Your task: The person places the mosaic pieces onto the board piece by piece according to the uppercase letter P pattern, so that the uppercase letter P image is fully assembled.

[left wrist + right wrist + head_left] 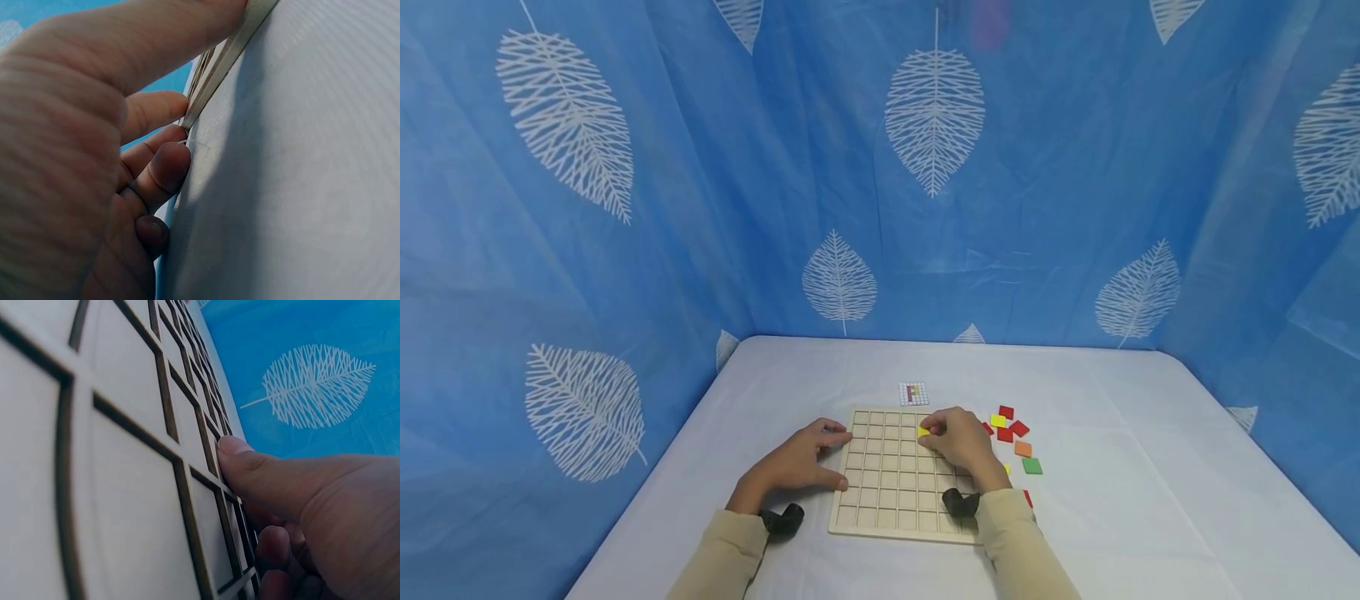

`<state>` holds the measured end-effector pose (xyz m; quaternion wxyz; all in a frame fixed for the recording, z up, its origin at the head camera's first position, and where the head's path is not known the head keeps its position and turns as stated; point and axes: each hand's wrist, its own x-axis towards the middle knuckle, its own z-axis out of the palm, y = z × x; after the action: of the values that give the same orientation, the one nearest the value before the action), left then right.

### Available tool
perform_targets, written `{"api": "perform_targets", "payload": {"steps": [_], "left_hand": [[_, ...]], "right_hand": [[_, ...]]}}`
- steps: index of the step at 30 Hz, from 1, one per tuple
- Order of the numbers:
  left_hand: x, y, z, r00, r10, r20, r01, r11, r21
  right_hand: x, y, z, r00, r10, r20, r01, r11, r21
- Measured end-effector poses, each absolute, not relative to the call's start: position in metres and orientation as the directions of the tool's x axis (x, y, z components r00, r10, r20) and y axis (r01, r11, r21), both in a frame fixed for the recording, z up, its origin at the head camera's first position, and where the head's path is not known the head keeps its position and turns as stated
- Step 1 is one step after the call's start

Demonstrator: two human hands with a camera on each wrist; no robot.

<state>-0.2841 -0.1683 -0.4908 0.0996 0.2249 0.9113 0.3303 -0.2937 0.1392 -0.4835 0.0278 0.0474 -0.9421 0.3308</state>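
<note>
A pale wooden grid board (888, 476) lies flat on the white cloth. My right hand (958, 437) is over its upper right part and pinches a small yellow square tile (922, 432) at a cell near the far edge. In the right wrist view the thumb (250, 464) is at the grid, and the tile is hidden there. Along the board's left edge, my left hand (801, 458) rests with thumb and forefinger spread apart, both touching the rim. The left wrist view shows the thumb and fingers (159, 107) against the board's side (215, 72), the other fingers loosely bent.
Right of the board lie several loose tiles: red (1006, 412), yellow (997, 421), orange (1023, 449) and green (1032, 466). Beyond the far edge is a small printed card (913, 393) with a coloured grid pattern. Blue leaf-patterned curtains (1000, 233) surround the table (1150, 467).
</note>
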Motion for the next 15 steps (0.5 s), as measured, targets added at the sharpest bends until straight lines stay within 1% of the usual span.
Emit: {"api": "perform_targets", "payload": {"steps": [15], "left_hand": [[-0.2818,-0.1662,-0.4872,-0.879,0.477,-0.031,0.348,0.684,0.641]], "right_hand": [[-0.2937,0.1406,-0.4820,-0.993,-0.086,0.085,-0.120,0.783,-0.610]]}}
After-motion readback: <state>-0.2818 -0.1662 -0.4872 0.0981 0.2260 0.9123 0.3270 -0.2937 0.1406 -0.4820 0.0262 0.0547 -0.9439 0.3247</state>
